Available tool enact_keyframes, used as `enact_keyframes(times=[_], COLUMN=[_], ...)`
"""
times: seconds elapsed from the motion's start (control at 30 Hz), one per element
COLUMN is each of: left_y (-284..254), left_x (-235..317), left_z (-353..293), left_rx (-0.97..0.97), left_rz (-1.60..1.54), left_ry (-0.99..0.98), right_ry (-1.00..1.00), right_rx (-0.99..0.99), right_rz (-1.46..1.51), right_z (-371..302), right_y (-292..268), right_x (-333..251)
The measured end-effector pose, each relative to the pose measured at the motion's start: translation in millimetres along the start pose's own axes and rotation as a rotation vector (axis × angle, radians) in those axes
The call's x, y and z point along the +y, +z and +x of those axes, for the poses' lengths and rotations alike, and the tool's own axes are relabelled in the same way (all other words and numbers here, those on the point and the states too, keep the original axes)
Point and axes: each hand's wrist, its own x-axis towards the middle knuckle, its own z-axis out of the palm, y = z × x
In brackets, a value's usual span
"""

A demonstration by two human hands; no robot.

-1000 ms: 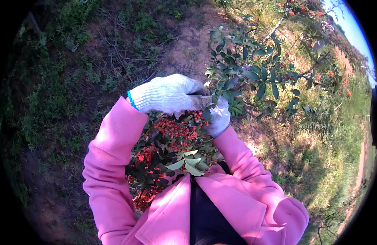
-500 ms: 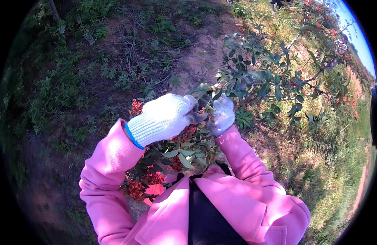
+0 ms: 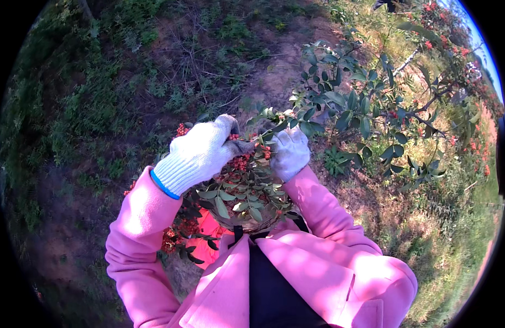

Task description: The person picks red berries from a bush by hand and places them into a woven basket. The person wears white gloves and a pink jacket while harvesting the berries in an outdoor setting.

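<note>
My left hand (image 3: 200, 152), in a white knit glove with a dark palm and blue cuff edge, has its fingers and thumb curled about a small cluster of red berries (image 3: 234, 136). Most of that cluster is hidden by the glove. To its right, my right hand (image 3: 291, 153), also gloved, is closed on a thin leafy branch (image 3: 274, 130) that runs in from the right. Its fingertips are partly covered by leaves. Below and between both hands, more red berries (image 3: 241, 163) and cut green leaves (image 3: 240, 198) lie over a woven basket (image 3: 255, 223) against my chest.
A leafy bough (image 3: 367, 109) with thin stems spreads to the right. Other berry clusters (image 3: 173, 238) and a bright red piece of material (image 3: 203, 238) show beside my left forearm. Red-fruited bushes (image 3: 471, 147) stand further right. Low weeds (image 3: 83, 120) cover the ground at left.
My left hand has drawn left, away from the right hand, and its thumb and forefinger have parted a little. The right hand has shifted slightly left and down. More of the basket shows.
</note>
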Motion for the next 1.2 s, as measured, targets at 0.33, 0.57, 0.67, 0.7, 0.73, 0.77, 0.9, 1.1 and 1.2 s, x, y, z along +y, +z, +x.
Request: enact_keyframes(times=[0.33, 0.57, 0.67, 0.7, 0.73, 0.77, 0.9, 1.1, 1.2], left_y=[8, 17, 19, 19, 20, 20, 15, 34, 84], left_x=[27, 39, 36, 37, 37, 37, 52, 39, 9], left_z=[-12, -22, -27, -27, -29, -31, -60, -105, -113], left_rx=[0.019, 0.057, 0.079, 0.058, 0.037, 0.017, -0.296, 0.017, 0.082], left_rz=[0.246, 0.346, 0.255, 0.215, 0.170, 0.124, 0.025, 0.120, 0.046], left_ry=[0.124, 0.085, 0.077, 0.075, 0.066, 0.056, 0.322, 0.390, 0.214], right_ry=[-0.031, -0.040, -0.032, -0.041, -0.035, -0.043, 0.039, 0.084, 0.037], right_rx=[-0.024, -0.038, 0.040, 0.094, 0.019, 0.037, -0.062, -0.044, 0.117], right_rz=[0.046, 0.025, 0.051, 0.068, 0.049, 0.051, 0.016, -0.024, -0.041], right_z=[-4, -6, -7, -9, -10, -10, -1, 26, 31], right_y=[-12, -16, -4, 0, 2, 1, 2, 9, -2], right_x=[4, 9, 11, 13, 13, 12, 12, 19, 20])
